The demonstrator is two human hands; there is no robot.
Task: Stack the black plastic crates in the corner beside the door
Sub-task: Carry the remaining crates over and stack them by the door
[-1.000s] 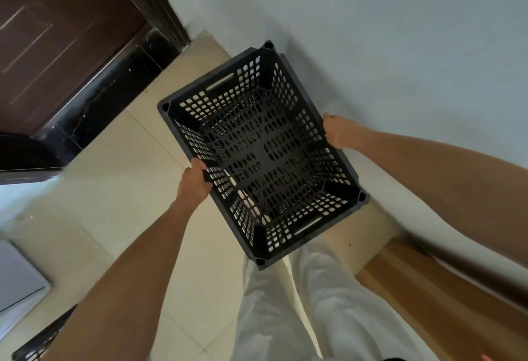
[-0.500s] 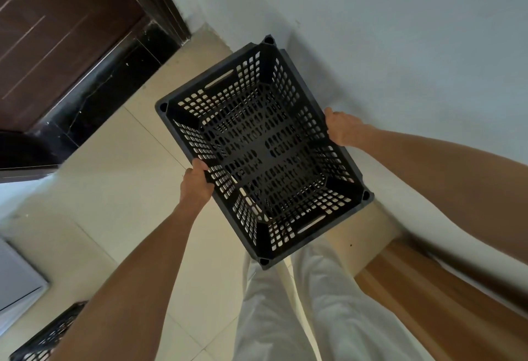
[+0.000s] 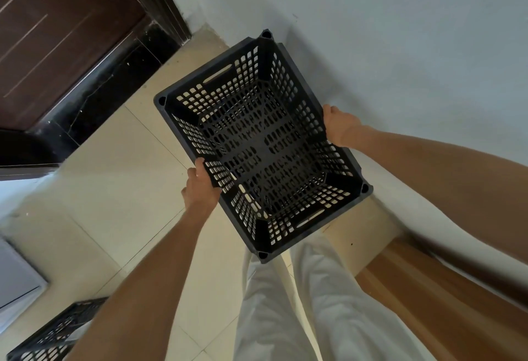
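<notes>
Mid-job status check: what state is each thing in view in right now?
held crate: empty, upright, held above the floor close to the wall.
left-hand grip: holds the held crate's left rim.
right-hand grip: holds its right rim.
second crate: on the floor at lower left, partly out of frame.
door: looks shut.

Black perforated crate, dark brown door, cream floor tiles
</notes>
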